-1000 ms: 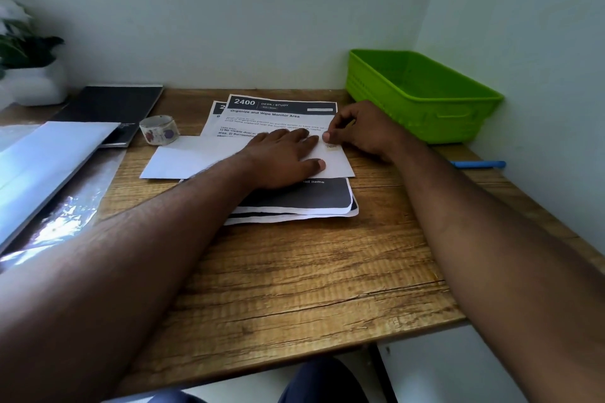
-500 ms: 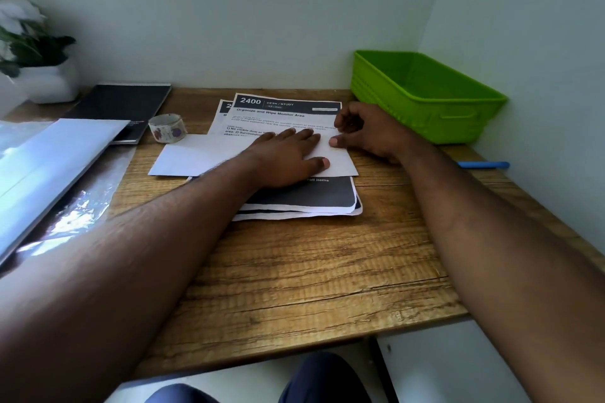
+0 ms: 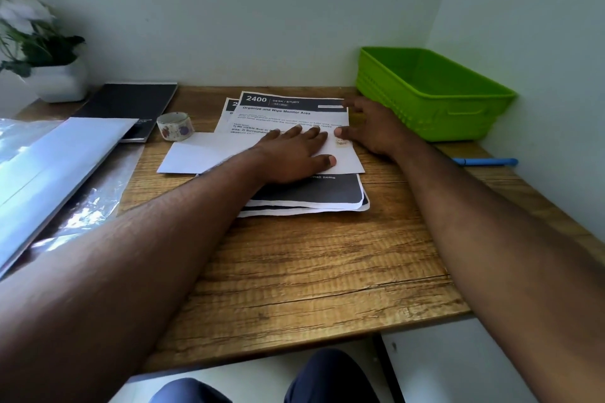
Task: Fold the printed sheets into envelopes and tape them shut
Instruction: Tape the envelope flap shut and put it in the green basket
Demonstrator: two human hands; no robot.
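Heading "Organize and Wipe Monitor Area", printed sheets, left hand flat

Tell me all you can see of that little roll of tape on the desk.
The roll of tape is a small ring, pale with a flowery print in purple and reddish spots. It stands on its edge on the wooden desk, hollow core facing up and left, just right of the black notebook and behind the folded white sheet. No hand touches it.

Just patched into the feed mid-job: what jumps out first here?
The left hand presses flat on a folded white sheet atop the printed sheets mid-desk, and the right hand rests open at its right edge. A bright green bin sits back right, a patterned tape roll back left.
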